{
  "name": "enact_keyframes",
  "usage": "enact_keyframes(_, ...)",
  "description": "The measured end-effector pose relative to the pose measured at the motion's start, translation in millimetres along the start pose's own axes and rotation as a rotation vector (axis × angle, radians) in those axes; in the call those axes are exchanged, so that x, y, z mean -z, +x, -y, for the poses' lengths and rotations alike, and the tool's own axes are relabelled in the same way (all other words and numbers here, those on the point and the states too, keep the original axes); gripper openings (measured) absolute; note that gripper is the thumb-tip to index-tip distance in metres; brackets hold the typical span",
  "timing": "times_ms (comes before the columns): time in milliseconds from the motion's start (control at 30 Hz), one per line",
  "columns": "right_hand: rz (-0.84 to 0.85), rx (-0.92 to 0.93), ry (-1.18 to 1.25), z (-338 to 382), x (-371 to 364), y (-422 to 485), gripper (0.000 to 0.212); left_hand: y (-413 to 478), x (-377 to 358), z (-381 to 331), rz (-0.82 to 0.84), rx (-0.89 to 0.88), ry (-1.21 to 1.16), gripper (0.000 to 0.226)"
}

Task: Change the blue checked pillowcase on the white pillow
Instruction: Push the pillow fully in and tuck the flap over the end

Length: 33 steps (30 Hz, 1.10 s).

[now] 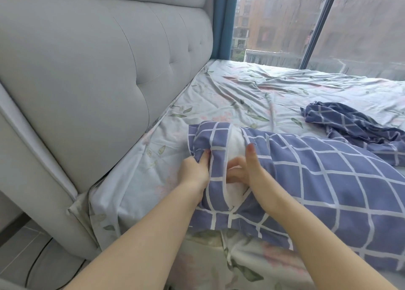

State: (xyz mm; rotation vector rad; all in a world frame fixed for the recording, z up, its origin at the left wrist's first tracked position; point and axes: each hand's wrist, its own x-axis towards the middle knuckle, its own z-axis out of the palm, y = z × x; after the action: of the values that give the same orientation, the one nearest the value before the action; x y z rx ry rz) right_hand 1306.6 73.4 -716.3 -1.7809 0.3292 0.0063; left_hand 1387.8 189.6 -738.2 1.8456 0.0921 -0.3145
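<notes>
On the floral-sheeted bed, left hand is gripping the blue checked fabric pillowcase flap. Right hand is reaching into the opening, grip unclear. Soft white pillow is mostly covered, probably only tucking left.

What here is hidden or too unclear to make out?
Head view:
white pillow: mostly covered by the blue checked pillowcase.
right hand: fingers blurred, grip unclear.
left hand: fingers tucked under a pillowcase fold.
second checked cloth: cut off by right edge.
</notes>
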Motion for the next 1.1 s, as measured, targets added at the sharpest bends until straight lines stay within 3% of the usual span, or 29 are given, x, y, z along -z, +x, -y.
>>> enact_keyframes(167, -0.101, 0.126, -0.042, -4, 33, -14, 0.100, -20, -1, -22, -0.054, -0.320, 0.145, 0.054)
enact_keyframes(267, -0.125, 0.102, -0.112, -4, 36, -18, 0.076, -34, -2, -24, -0.087, -0.470, 0.230, 0.049)
enact_keyframes(367, 0.000, 0.074, -0.457, -10, 28, -22, 0.057, -22, 3, -13, -0.080, -0.336, 0.165, 0.040)
enact_keyframes(400, 0.047, 0.067, -0.503, -11, 25, -25, 0.060, -17, 5, -8, -0.071, -0.271, 0.146, 0.039)
enact_keyframes(567, 0.094, 0.053, -0.137, -8, 23, -26, 0.102, -1, 13, 3, -0.020, -0.027, 0.039, 0.058)
enact_keyframes(700, 0.011, 0.205, -0.064, -6, 24, -23, 0.105, -4, 17, -5, -0.005, 0.138, -0.092, 0.067)
enact_keyframes(900, 0.188, 0.013, -0.243, -5, 11, -32, 0.108, -13, 12, 2, 0.024, -0.020, -0.054, 0.054)
enact_keyframes(1100, 0.199, -0.104, -0.417, -21, 11, -19, 0.108, -25, 5, -4, 0.048, -0.106, -0.018, 0.046)
